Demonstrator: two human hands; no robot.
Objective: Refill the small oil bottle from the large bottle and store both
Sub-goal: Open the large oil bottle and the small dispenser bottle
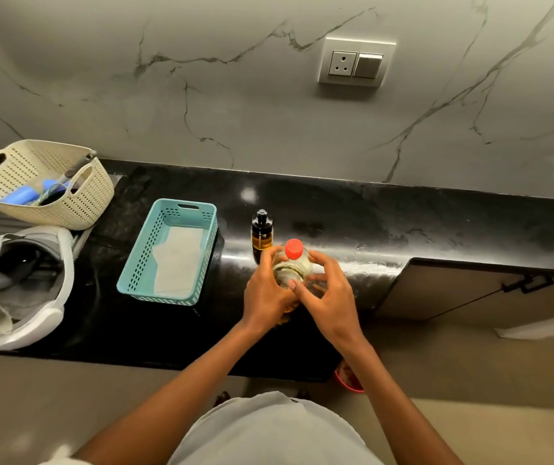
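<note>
The teal basket [137, 260] on the black countertop [386, 229] holds only a sheet of white paper [178, 260], which lies flat on its bottom. From this basket, at 10 o'clock, stands the beige perforated basket [81, 213]; inside it there are some blue objects [20, 196] and a dark handle [79, 166] that leans out over the rim. What these objects are I cannot tell.

The large oil bottle [290, 268] is upright at the front part of the countertop, at 3 o'clock from the teal basket. It is clear, there is yellowish oil in it, and the red cap [294, 249] is on. Its base is hidden by the hands.

The left hand [265, 293] is at 8 o'clock from the bottle and grips its left side with curled fingers. The right hand [331, 297] is at 4 o'clock and holds the right side, with one fingertip laid on the front of the bottle.

The small oil bottle [261, 234], dark with a black pump top, stands upright at 11 o'clock from the large one, just beside it; its lower part is behind the left fingers. No hand holds it.
</note>
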